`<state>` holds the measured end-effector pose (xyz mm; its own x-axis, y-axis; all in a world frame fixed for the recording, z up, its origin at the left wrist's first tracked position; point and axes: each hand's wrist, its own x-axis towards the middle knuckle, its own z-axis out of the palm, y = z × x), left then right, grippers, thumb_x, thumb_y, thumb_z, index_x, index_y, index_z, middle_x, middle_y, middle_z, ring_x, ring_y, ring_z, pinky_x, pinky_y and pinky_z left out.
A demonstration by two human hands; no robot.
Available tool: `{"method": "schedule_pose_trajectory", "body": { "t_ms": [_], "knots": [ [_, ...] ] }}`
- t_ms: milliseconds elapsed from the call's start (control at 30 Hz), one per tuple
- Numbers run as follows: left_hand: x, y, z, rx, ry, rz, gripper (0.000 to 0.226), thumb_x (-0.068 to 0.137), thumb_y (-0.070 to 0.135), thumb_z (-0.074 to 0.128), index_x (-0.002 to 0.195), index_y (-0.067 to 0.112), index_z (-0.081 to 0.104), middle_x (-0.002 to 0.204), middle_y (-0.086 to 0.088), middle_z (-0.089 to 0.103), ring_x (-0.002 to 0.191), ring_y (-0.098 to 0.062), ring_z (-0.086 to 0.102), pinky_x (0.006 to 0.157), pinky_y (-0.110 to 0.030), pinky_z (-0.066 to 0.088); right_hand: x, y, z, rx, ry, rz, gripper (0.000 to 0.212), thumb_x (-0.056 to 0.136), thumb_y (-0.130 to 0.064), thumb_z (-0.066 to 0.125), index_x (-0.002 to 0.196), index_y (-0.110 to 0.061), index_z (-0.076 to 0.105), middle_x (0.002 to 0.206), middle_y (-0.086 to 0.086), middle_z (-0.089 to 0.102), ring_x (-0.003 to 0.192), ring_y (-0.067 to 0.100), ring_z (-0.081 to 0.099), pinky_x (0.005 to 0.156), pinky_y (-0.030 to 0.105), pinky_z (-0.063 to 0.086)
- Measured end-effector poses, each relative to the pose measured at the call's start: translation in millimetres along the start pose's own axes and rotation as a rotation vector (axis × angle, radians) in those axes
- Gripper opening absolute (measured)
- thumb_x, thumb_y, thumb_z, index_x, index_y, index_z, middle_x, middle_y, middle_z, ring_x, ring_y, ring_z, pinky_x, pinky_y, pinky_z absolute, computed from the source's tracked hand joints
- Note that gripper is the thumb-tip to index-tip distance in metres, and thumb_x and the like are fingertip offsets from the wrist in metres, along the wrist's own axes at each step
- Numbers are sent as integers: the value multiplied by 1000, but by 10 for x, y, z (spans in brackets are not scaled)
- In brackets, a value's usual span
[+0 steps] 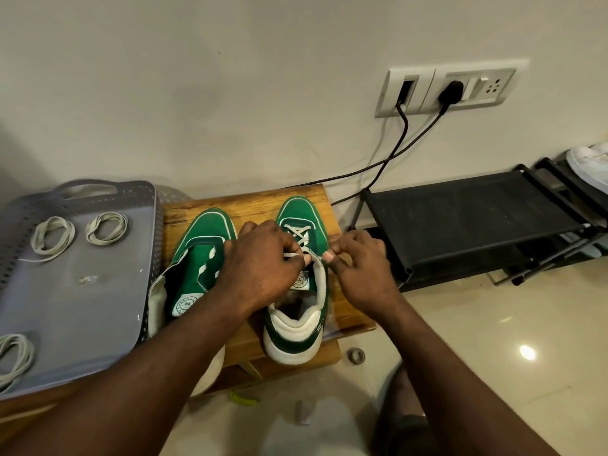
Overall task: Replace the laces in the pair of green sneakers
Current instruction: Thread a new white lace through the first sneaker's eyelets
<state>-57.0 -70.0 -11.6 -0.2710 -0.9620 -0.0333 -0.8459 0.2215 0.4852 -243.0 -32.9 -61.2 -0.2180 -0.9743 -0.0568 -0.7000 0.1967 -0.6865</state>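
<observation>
Green sneakers (296, 330) are set nearly edge to edge on the small surface (250, 200). White lace (297, 235) is pinched in the grips of left hand (260, 268) and right hand (362, 274), upper eyelets hidden.

Both forearms bare: L comes up from lower left of frame, R from lower right, meeting near centre. L hand (260, 261) is back-up, fingers curled, pinch grip on the lace (291, 256) w/ thumb & fingertips. R hand (362, 271) is just beside it, knuckles bent, thumb & forefinger pinching the same lace.
</observation>
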Motion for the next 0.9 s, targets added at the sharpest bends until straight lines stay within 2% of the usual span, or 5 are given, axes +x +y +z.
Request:
{"method": "schedule_pose_trajectory", "body": {
  "t_ms": [200, 367, 500, 633, 900],
  "knots": [
    [-9, -1, 24, -16, 11, 36, 10, 93, 50, 69, 94, 40, 68, 109, 17, 58, 116, -16, 46, 100, -50, 40, 35, 270, -142, -314, -103, 243, 26, 100, -42, 62, 122, -31, 69, 143, 2, 49, 135, 30, 36, 110, 51, 37],
    [-23, -26, 17, -57, -36, 72, 15, 91, 45, 73, 98, 41, 60, 103, 16, 53, 107, -15, 50, 95, -48, 49, -23, -7, 45, 246, 14, -38, 13, 101, -39, 63, 105, -29, 71, 117, -13, 65, 114, 4, 56, 92, 35, 52],
    [-26, -43, -2, -59, -46, 81, 25, 92, 36, 76, 108, 38, 56, 106, 14, 52, 99, -11, 57, 86, -37, 51, -50, -87, 65, 228, 17, -93, 14, 101, -31, 66, 91, -22, 67, 101, -13, 65, 97, -3, 54, 75, 22, 44],
    [-7, -30, 0, -45, -39, 79, 26, 94, 25, 73, 112, 34, 57, 109, 12, 58, 94, -8, 58, 84, -35, 53, 36, 98, 39, 130, -4, 127, 28, 98, -41, 69, 74, -25, 66, 86, -11, 67, 95, 15, 61, 83, 42, 54],
    [36, -55, -81, -25, -80, -29, 30, 88, 47, 77, 101, 30, 55, 94, 7, 64, 82, -13, 61, 67, -33, 47, -58, -60, -20, 465, -32, 74, 23, 101, -41, 66, 90, -21, 71, 91, -8, 75, 81, -1, 69, 68, 22, 53]
  ]
}}
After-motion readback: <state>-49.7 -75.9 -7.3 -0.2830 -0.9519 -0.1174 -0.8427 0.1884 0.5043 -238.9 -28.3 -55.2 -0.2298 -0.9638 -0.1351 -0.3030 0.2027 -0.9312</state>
